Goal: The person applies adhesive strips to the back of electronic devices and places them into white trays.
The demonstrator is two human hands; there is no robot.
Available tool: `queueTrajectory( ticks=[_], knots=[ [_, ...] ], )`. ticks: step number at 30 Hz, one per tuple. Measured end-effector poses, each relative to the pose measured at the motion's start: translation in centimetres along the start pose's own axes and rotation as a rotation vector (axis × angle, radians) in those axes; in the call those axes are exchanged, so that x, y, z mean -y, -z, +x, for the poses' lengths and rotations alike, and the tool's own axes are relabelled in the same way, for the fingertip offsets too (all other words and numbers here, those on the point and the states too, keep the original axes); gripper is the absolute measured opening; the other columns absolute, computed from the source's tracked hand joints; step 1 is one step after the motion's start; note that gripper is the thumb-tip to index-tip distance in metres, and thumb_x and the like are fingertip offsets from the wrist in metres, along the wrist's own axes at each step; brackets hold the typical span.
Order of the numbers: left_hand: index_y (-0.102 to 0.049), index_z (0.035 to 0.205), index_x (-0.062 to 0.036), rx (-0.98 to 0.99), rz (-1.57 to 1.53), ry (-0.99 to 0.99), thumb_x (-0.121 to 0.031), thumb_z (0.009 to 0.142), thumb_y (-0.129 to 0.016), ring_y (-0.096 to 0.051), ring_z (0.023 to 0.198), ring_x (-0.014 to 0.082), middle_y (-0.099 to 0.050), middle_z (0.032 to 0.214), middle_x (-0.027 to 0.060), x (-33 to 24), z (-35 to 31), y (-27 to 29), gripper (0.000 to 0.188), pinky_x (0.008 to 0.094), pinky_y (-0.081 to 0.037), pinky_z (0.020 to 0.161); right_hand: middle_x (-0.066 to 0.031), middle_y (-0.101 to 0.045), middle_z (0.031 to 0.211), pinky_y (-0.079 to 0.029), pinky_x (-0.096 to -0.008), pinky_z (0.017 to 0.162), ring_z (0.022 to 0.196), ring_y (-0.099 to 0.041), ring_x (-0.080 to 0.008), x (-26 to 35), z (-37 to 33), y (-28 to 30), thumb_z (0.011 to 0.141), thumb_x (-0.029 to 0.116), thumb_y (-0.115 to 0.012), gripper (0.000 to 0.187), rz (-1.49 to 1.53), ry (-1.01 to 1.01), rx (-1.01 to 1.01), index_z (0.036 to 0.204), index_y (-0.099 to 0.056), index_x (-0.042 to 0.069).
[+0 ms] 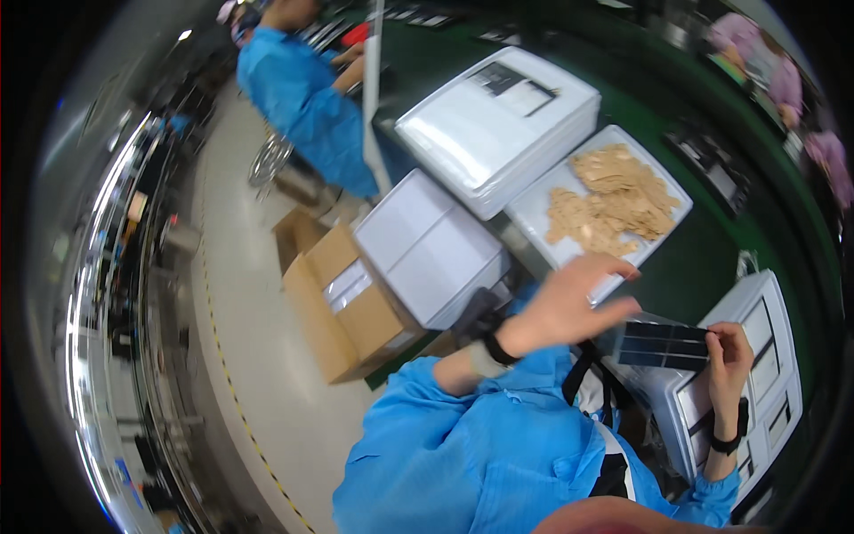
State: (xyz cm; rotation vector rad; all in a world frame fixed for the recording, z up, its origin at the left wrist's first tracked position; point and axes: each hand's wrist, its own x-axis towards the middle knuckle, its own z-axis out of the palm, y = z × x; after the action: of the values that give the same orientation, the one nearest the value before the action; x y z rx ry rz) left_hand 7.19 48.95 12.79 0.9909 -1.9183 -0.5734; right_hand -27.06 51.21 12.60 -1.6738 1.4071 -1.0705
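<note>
Right hand (731, 358) fingers pinch dark, glossy, rectangular panel (663, 345); left hand (562, 301) fingers spread, apparently empty.
Probably light, stiff, slippery, scratch-prone; best held by edges.

Gloss against matt
From here I see a smooth, shiny dark panel (663, 347), glossy plastic on the white tray stack (449, 151), matt cardboard on the brown box (331, 254), rough, papery-looking tan pieces (614, 209), creased cloth on the blue smock (498, 436).
</note>
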Motion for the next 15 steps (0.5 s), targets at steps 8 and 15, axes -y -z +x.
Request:
queueTrajectory(
  ticks=[8, 15],
  knots=[
    [-0.060, 0.107, -0.0023, 0.363, 0.156, -0.079, -0.004, 0.085, -0.059, -0.067, 0.084, 0.0408, -0.067, 0.088, 0.0196, -3.7, 7.8, -9.4, 0.022, 0.0510, -0.052, 0.074, -0.0140, -0.068, 0.109, -0.052, -0.0326, 0.084, 0.093, -0.067, -0.0255, 1.9, 0.9, 1.9, 0.086, -0.004, -0.071, 0.011, -0.331, 0.299, -0.286, 0.096, -0.069, 0.000],
    [-0.062, 0.097, -0.0022, 0.705, 0.140, -0.046, -0.014, 0.091, -0.051, -0.066, 0.081, 0.0467, -0.069, 0.085, 0.0251, -5.5, 14.5, -12.2, 0.017, 0.0568, -0.049, 0.073, -0.0103, -0.065, 0.101, -0.053, -0.0315, 0.078, 0.089, -0.065, -0.0229, 3.4, -0.8, 7.1, 0.082, -0.006, -0.075, 0.014, -0.336, 0.309, -0.601, 0.093, -0.069, 0.000]
  ],
)
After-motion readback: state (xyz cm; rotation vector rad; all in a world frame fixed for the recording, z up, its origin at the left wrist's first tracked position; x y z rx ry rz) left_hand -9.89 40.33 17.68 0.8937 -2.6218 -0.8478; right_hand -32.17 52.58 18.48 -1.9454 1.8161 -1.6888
